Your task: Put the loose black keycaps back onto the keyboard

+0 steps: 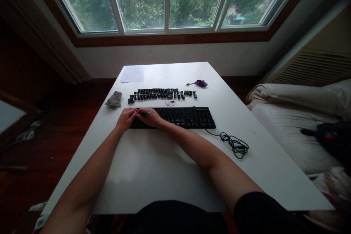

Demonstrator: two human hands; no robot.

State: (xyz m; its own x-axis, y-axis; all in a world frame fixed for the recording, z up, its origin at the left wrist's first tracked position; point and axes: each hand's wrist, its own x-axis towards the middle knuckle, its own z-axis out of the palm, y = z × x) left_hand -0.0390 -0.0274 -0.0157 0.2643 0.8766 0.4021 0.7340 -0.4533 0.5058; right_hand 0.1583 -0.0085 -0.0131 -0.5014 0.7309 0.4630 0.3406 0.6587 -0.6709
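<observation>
A black keyboard (178, 116) lies flat on the white table, its left end partly covered by my hands. My left hand (127, 118) rests at that end with its fingers curled and drawn together; what they hold, if anything, is hidden. Right beside it, my right hand (150, 117) is closed over the keys, fingertips meeting those of the left. A small dark object (144, 113) shows at the right hand's fingers, too small to name. Behind the keyboard, several loose black keycaps (170, 95) stand in rough rows.
A grey cloth (114, 100) lies left of the keycaps, and a brush (191, 84) beside a purple item (201, 83) lies behind them. A round disc-like thing (170, 102) sits between keycaps and keyboard. Paper (133, 74) lies far left; the coiled cable (236, 144) is at right on the table (153, 175).
</observation>
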